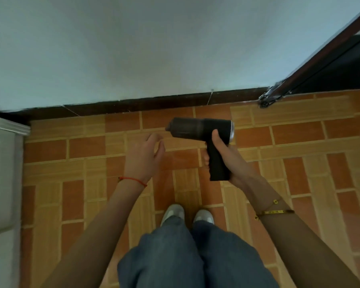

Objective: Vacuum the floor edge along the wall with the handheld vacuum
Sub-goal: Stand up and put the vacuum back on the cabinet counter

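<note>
A black pistol-shaped handheld vacuum hangs above the tiled floor, its nozzle pointing left. My right hand grips its handle, thumb up along the body. My left hand hovers just left of the nozzle with relaxed fingers, touching nothing. The dark brown skirting runs along the foot of the pale wall, a little beyond the vacuum.
White cabinet stands at the left edge. A dark door frame with a metal threshold end is at the right. Orange brick-pattern floor spreads all around. My feet in white shoes stand near the wall.
</note>
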### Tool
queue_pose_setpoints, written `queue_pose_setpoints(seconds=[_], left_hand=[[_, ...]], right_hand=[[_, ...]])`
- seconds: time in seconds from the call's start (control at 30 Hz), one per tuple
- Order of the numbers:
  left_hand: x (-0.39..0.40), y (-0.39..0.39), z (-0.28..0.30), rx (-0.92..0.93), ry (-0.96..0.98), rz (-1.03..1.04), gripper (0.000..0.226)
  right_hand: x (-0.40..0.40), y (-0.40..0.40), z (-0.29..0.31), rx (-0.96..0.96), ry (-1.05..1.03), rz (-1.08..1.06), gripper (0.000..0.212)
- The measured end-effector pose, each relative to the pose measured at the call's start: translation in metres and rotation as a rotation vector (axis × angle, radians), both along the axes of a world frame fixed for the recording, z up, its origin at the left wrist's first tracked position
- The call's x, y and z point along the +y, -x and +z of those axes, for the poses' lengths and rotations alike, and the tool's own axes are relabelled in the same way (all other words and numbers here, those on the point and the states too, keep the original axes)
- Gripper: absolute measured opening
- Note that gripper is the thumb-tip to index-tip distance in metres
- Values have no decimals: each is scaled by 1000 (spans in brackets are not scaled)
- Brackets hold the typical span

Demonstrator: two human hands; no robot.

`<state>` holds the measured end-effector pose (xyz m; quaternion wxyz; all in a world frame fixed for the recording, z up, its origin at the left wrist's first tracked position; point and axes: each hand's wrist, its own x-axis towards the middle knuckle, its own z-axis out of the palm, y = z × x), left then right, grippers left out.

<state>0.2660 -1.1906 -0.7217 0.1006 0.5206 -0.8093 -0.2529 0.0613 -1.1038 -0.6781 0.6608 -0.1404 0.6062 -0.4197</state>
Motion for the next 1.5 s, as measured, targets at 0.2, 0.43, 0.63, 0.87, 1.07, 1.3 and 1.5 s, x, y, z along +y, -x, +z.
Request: queue_pose_setpoints(seconds=[0.2,0.43,0.63,0.87,1.07,1.3,1.5], left_hand=[[16,-20,207,6,95,1,18],[43,-45,445,55,179,45,22],[73,-74,577,116,219,91,30],[99,-104,637,90,288,153,29],[126,-123,652,101,306,300,19],[178,-122,668,108,307,535,17],[253,-114,674,73,373,796,16]], right_hand=[[12,-15,207,-37,-3,-29,48],[34,-34,439,7,2,-11,44],[51,-56,568,43,47,-34,51],[63,-83,620,64,88,-23,54],[75,-93,626,29,116,61,57],[87,-84,632,-28,143,246,56],[105,-74,635,7,145,467,69]])
